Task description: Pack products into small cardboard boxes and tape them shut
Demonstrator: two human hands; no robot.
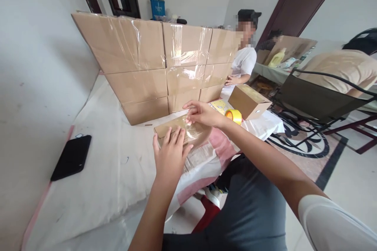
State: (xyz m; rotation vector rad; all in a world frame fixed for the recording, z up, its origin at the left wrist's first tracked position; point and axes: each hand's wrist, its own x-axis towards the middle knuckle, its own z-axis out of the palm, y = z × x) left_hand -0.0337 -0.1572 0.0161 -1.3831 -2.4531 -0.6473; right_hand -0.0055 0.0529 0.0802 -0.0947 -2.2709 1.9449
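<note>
A small cardboard box [161, 128] lies in front of me on the covered table. My left hand [171, 151] rests flat on its top with the fingers spread. Over the box's right part, my right hand [202, 113] is closed in a pinch at a strip of shiny clear tape [193, 132]. The fingertips partly cover what they grip. A yellow-cored roll of tape [233, 116] stands just beyond my right wrist.
Stacked taped boxes [185, 53] form a wall behind the work. Another carton [249, 102] stands to the right, and a black phone or tablet [72, 157] lies left. A person in a white shirt [245, 60] is across the table; a folding chair [321, 98] stands right.
</note>
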